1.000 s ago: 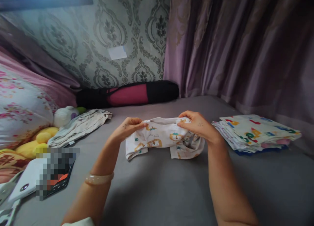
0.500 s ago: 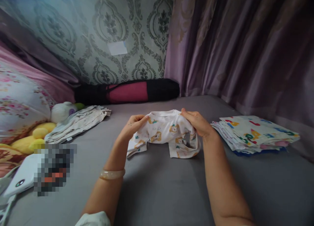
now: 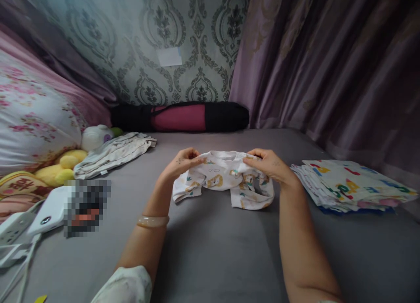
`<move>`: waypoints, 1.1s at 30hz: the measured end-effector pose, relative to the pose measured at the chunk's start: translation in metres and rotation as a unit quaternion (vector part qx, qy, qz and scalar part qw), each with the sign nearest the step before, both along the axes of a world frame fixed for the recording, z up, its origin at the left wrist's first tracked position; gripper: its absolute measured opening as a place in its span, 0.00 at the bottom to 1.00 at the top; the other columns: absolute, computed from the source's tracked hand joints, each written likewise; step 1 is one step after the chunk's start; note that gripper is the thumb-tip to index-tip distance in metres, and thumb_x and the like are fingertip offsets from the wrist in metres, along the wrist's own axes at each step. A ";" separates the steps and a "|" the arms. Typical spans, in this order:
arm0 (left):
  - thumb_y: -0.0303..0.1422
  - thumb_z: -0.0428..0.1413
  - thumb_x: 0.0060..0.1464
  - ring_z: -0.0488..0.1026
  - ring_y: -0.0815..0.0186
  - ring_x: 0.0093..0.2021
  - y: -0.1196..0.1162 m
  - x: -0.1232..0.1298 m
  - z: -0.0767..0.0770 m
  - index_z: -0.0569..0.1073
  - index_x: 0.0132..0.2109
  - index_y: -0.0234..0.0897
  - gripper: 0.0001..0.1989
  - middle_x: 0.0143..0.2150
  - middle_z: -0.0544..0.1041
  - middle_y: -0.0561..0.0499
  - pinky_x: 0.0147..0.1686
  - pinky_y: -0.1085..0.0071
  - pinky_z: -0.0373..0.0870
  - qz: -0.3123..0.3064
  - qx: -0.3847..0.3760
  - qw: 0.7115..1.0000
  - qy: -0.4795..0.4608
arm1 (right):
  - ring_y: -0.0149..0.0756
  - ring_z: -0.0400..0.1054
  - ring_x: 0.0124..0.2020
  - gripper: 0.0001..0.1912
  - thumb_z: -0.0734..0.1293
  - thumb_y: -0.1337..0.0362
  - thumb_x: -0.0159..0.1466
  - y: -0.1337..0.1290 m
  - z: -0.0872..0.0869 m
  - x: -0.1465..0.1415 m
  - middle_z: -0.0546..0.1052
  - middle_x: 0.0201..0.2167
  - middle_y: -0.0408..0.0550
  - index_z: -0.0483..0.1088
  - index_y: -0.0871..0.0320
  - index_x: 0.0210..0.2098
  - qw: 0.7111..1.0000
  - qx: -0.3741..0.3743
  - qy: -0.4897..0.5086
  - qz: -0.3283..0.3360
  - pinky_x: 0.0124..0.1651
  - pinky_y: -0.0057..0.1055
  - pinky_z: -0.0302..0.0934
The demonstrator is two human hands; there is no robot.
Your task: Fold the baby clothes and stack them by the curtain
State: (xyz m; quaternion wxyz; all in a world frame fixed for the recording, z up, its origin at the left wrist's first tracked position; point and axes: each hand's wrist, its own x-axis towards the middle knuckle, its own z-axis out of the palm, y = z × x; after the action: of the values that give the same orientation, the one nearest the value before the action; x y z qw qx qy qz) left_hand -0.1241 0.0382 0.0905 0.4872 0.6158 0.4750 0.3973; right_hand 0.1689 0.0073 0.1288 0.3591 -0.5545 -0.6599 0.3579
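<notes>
A small white baby shirt (image 3: 219, 175) printed with yellow lions and green leaves is stretched between my hands over the grey bed sheet (image 3: 210, 250). My left hand (image 3: 183, 162) pinches its shoulder on the left, near the neckline. On the other side, my right hand (image 3: 269, 163) grips the opposite shoulder. The neck opening faces away from me, and both sleeves droop toward the sheet. The right sleeve is bent into a loop. A pale bangle circles my left wrist.
At right lies a stack of folded clothes (image 3: 357, 184). On the left are a striped garment (image 3: 114, 156), plush toys (image 3: 65, 165), a white device (image 3: 50, 211), and a power strip (image 3: 16, 226) with cables. A black and red long bag (image 3: 179, 118) lies along the wall.
The shirt's neckline has tipped, so its opening shows more. Both hands still hold the shoulders, their fingers slightly shifted. The whole view has turned a little to the left.
</notes>
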 end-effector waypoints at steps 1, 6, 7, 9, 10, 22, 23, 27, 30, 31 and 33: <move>0.45 0.66 0.40 0.67 0.72 0.25 -0.002 -0.003 0.001 0.69 0.32 0.36 0.20 0.26 0.72 0.54 0.24 0.77 0.60 -0.004 -0.002 1.000 0.000 | 0.29 0.62 0.20 0.16 0.71 0.51 0.53 0.001 -0.002 0.000 0.72 0.22 0.41 0.75 0.58 0.31 1.000 0.005 0.000 -0.012 0.23 0.26 0.58; 0.46 0.66 0.41 0.66 0.72 0.23 -0.012 -0.018 0.004 0.73 0.32 0.33 0.20 0.25 0.73 0.53 0.22 0.76 0.58 0.011 0.001 1.000 0.017 | 0.29 0.61 0.19 0.21 0.69 0.46 0.55 0.003 -0.006 0.000 0.72 0.22 0.43 0.76 0.59 0.33 1.000 0.024 -0.015 -0.011 0.22 0.27 0.56; 0.46 0.65 0.41 0.67 0.72 0.23 -0.014 -0.022 0.006 0.74 0.32 0.33 0.20 0.25 0.74 0.52 0.22 0.76 0.58 0.014 0.003 1.000 0.019 | 0.29 0.62 0.20 0.22 0.69 0.46 0.55 0.003 -0.005 0.000 0.73 0.23 0.43 0.77 0.60 0.33 0.999 0.030 -0.023 -0.008 0.22 0.27 0.56; 0.47 0.64 0.43 0.68 0.70 0.24 -0.017 -0.030 0.009 0.76 0.33 0.32 0.21 0.26 0.76 0.50 0.23 0.75 0.60 0.015 0.018 0.999 0.024 | 0.30 0.63 0.21 0.22 0.69 0.45 0.54 0.004 -0.001 0.001 0.74 0.24 0.44 0.77 0.60 0.32 0.998 0.041 -0.043 0.007 0.23 0.27 0.57; 0.48 0.64 0.43 0.69 0.69 0.26 -0.018 -0.034 0.011 0.77 0.34 0.32 0.21 0.28 0.77 0.49 0.24 0.75 0.61 0.015 0.034 0.999 0.026 | 0.31 0.64 0.22 0.22 0.69 0.46 0.54 0.004 0.002 0.002 0.75 0.25 0.44 0.78 0.60 0.32 0.997 0.048 -0.054 0.021 0.25 0.28 0.58; 0.46 0.63 0.45 0.66 0.72 0.25 -0.034 -0.048 0.091 0.78 0.35 0.34 0.18 0.27 0.74 0.52 0.23 0.76 0.60 0.057 0.190 0.979 0.052 | 0.36 0.68 0.30 0.20 0.67 0.47 0.57 -0.005 0.070 0.006 0.77 0.28 0.44 0.79 0.56 0.34 0.975 0.165 -0.139 0.062 0.30 0.28 0.57; 0.45 0.63 0.45 0.66 0.72 0.25 -0.037 -0.050 0.104 0.77 0.34 0.34 0.17 0.26 0.74 0.52 0.23 0.76 0.60 0.058 0.204 0.975 0.066 | 0.36 0.68 0.30 0.20 0.68 0.46 0.56 -0.008 0.080 0.006 0.77 0.28 0.44 0.79 0.56 0.33 0.976 0.166 -0.124 0.066 0.30 0.28 0.58; 0.44 0.63 0.46 0.67 0.71 0.26 -0.045 -0.059 0.149 0.78 0.35 0.34 0.16 0.26 0.73 0.52 0.23 0.76 0.61 0.045 0.241 0.967 0.074 | 0.36 0.69 0.33 0.19 0.71 0.45 0.54 -0.020 0.115 0.007 0.78 0.31 0.45 0.79 0.53 0.35 0.984 0.156 -0.029 0.087 0.33 0.30 0.62; 0.43 0.63 0.46 0.68 0.70 0.25 -0.040 -0.061 0.165 0.78 0.35 0.34 0.15 0.26 0.73 0.51 0.24 0.75 0.63 0.054 0.251 0.964 0.065 | 0.36 0.70 0.35 0.18 0.72 0.46 0.54 -0.018 0.128 0.003 0.78 0.33 0.45 0.79 0.52 0.34 0.981 0.162 0.019 0.104 0.38 0.31 0.65; 0.42 0.64 0.45 0.67 0.70 0.25 -0.036 -0.061 0.167 0.78 0.34 0.34 0.15 0.25 0.72 0.52 0.24 0.75 0.63 0.065 0.257 0.962 0.072 | 0.37 0.71 0.37 0.17 0.73 0.46 0.53 -0.016 0.130 0.001 0.78 0.34 0.46 0.79 0.52 0.33 0.978 0.181 0.016 0.104 0.39 0.32 0.65; 0.41 0.65 0.43 0.67 0.71 0.24 -0.028 -0.060 0.167 0.78 0.32 0.34 0.14 0.23 0.72 0.52 0.23 0.75 0.63 0.089 0.272 0.955 0.079 | 0.39 0.71 0.42 0.15 0.74 0.48 0.52 -0.010 0.133 -0.003 0.78 0.39 0.46 0.79 0.52 0.31 0.968 0.227 0.005 0.105 0.43 0.33 0.66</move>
State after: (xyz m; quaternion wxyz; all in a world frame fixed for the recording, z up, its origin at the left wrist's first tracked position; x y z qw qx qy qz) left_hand -0.1845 0.0099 0.2573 0.2247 0.7099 0.4386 0.5031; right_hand 0.1657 -0.0023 0.2614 0.4388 -0.3843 -0.7768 0.2374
